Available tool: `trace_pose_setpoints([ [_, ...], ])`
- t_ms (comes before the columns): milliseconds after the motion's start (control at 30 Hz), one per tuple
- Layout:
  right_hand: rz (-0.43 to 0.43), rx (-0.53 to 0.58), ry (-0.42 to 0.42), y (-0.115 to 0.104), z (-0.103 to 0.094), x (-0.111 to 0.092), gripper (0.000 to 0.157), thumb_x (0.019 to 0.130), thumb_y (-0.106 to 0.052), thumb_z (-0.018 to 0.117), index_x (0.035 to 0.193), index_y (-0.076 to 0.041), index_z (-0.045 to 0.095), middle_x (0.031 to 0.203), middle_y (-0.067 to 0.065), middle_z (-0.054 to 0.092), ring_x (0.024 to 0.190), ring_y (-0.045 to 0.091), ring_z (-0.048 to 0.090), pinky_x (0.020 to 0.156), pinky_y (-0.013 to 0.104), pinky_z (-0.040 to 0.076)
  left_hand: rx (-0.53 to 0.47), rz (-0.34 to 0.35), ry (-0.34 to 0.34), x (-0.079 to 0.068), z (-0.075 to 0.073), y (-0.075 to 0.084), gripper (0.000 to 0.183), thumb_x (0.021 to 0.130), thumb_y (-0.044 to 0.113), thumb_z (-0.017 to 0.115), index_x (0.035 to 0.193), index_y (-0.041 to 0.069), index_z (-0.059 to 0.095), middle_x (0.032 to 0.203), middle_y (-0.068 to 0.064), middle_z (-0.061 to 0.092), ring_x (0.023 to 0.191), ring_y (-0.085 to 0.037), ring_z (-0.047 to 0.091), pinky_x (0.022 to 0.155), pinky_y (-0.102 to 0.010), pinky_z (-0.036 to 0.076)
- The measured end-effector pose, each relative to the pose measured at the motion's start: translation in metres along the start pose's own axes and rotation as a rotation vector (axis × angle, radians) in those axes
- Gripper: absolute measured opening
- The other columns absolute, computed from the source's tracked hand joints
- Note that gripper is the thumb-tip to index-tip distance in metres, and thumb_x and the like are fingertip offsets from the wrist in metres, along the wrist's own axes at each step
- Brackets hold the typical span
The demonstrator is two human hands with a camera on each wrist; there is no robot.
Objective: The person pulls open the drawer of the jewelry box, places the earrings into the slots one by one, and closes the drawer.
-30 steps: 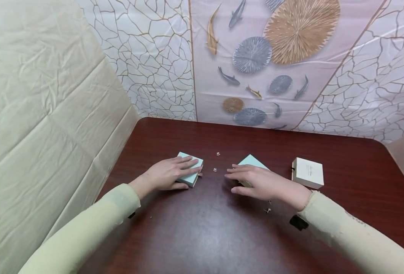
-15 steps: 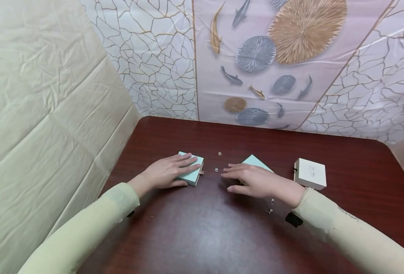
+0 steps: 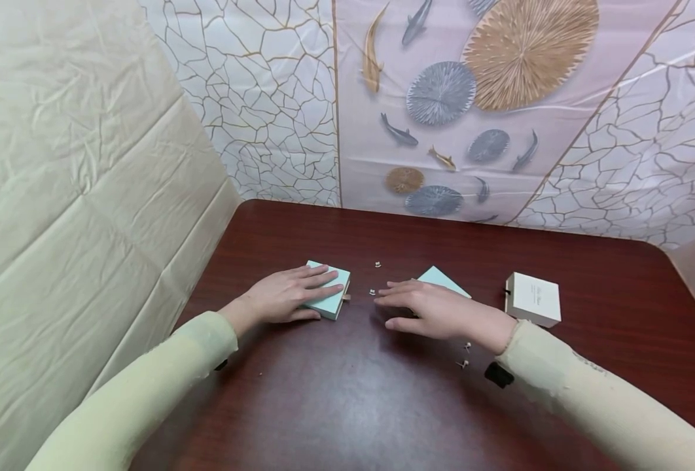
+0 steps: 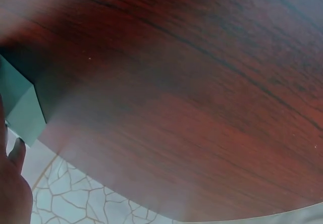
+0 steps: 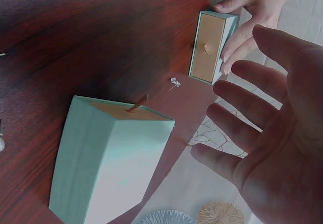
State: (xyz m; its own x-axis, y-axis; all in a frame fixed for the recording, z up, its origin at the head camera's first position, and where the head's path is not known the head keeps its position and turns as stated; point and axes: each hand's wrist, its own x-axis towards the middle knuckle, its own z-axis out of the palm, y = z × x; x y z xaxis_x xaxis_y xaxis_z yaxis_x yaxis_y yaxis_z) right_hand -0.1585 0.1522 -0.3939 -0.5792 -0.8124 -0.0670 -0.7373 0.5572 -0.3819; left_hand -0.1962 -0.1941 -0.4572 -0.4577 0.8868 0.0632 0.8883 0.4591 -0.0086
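Note:
My left hand (image 3: 291,294) rests with straight fingers on top of a mint-green drawer box (image 3: 328,305), whose ribbon tab points right. The right wrist view shows this box's tan drawer front (image 5: 206,47) pushed in. My right hand (image 3: 427,307) hovers over a second mint-green drawer box (image 5: 128,168), fingers spread and holding nothing; the head view has it mostly covering that box. A gap separates palm and box in the right wrist view. Between the boxes lie two small earring-like pieces (image 3: 372,292). Two more stud-like pieces (image 3: 463,364) lie below my right wrist.
A white drawer box (image 3: 533,299) with faint print and a dark tab stands at the right. Everything sits on a dark red-brown wooden table (image 3: 324,405). A patterned cloth wall (image 3: 265,131) rises behind its far edge, and a plain cream cloth (image 3: 88,196) hangs at the left.
My right hand has drifted slightly left over its box, uncovering more of the stud-like pieces near the wrist. The left hand stays on its box. The head view has shifted a little.

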Motion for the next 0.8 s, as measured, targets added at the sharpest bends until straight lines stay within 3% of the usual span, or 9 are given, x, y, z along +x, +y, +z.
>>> trace_pose_setpoints([
  [400, -0.005, -0.005, -0.020, -0.002, -0.008, 0.018, 0.047, 0.106, -0.029, 0.069, 0.145, -0.003, 0.066, 0.150, 0.017, 0.063, 0.147, 0.041, 0.050, 0.120, 0.064, 0.038, 0.026, -0.058, 0.058, 0.002, 0.009, 0.001, 0.067, 0.104, 0.046, 0.069, 0.162, 0.019, 0.050, 0.165, -0.010, 0.048, 0.154, -0.029, 0.043, 0.123, -0.047, 0.040],
  [633, 0.000, -0.065, -0.022, 0.000, -0.014, 0.037, 0.047, 0.105, -0.030, 0.070, 0.143, -0.003, 0.068, 0.149, 0.017, 0.064, 0.147, 0.043, 0.051, 0.120, 0.071, 0.032, 0.048, -0.095, 0.033, 0.001, 0.006, 0.000, 0.068, 0.104, 0.049, 0.069, 0.162, 0.020, 0.050, 0.166, -0.009, 0.047, 0.154, -0.028, 0.044, 0.123, -0.045, 0.040],
  [800, 0.048, -0.126, -0.047, 0.000, -0.015, 0.053, 0.048, 0.105, -0.034, 0.070, 0.143, -0.005, 0.068, 0.150, 0.017, 0.063, 0.149, 0.040, 0.049, 0.123, 0.070, 0.029, 0.058, -0.099, 0.041, -0.003, 0.006, -0.004, 0.068, 0.103, 0.048, 0.071, 0.161, 0.019, 0.051, 0.164, -0.010, 0.049, 0.153, -0.029, 0.046, 0.122, -0.045, 0.042],
])
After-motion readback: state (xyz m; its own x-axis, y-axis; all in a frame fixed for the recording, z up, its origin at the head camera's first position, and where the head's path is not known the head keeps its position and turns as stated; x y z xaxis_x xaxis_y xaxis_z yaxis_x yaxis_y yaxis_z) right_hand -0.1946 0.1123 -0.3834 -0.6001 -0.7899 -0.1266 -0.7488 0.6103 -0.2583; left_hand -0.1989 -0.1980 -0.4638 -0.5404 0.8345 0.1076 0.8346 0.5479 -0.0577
